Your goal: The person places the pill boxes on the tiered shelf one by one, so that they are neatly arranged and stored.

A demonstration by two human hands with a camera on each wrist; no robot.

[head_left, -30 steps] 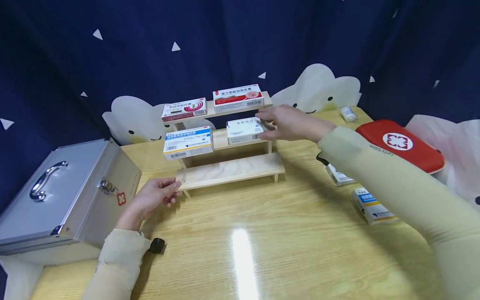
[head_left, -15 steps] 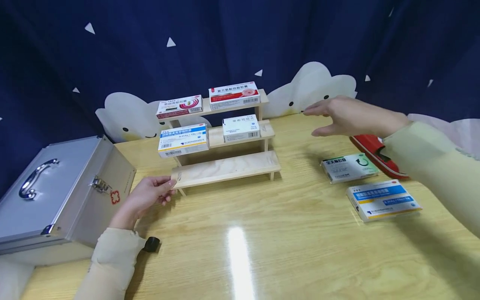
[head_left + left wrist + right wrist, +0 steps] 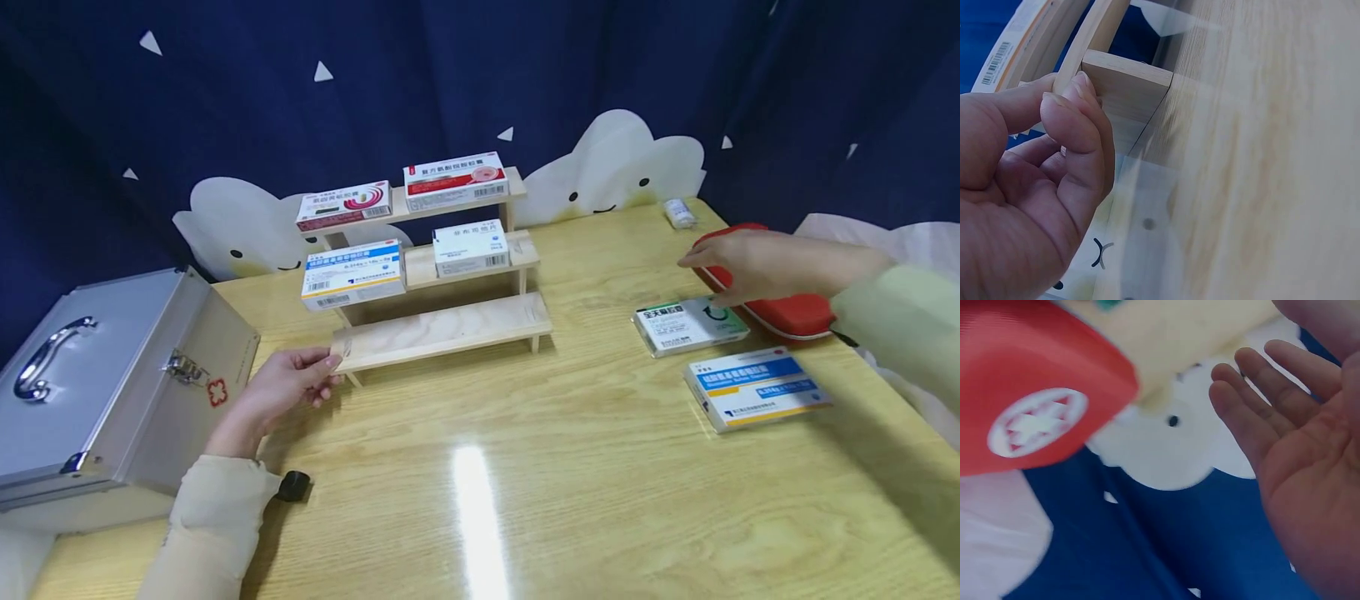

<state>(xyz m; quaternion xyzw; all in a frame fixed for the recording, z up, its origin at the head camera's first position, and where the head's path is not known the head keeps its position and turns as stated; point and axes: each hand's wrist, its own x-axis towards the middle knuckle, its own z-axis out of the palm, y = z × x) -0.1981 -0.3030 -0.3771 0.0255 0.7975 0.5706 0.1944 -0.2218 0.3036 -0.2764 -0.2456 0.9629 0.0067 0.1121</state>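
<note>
A three-step wooden display rack (image 3: pixel 442 331) stands on the table. My left hand (image 3: pixel 288 385) pinches the left end of its lowest step; in the left wrist view, thumb and fingers (image 3: pixel 1079 125) close on the wood edge. On the middle step sit a blue-and-white medicine box (image 3: pixel 352 273) and a white medicine box (image 3: pixel 471 248). Two red-and-white medicine boxes (image 3: pixel 456 180) lie on the top step. My right hand (image 3: pixel 780 262), holding nothing, hovers over a green-and-white medicine box (image 3: pixel 678 327), its fingers extended in the right wrist view. Whether it touches that box is unclear.
Another blue-and-white medicine box (image 3: pixel 757 390) lies in front of the green one. Behind the right hand is a red first-aid case (image 3: pixel 795 315), with a small white packet (image 3: pixel 678 213) farther back. A silver metal case (image 3: pixel 127 383) stands at the left. A dark blue curtain (image 3: pixel 405 92) hangs behind.
My right hand has left the white box on the middle step and moved right, then down to above the green-and-white box. The left hand keeps its grip on the rack.
</note>
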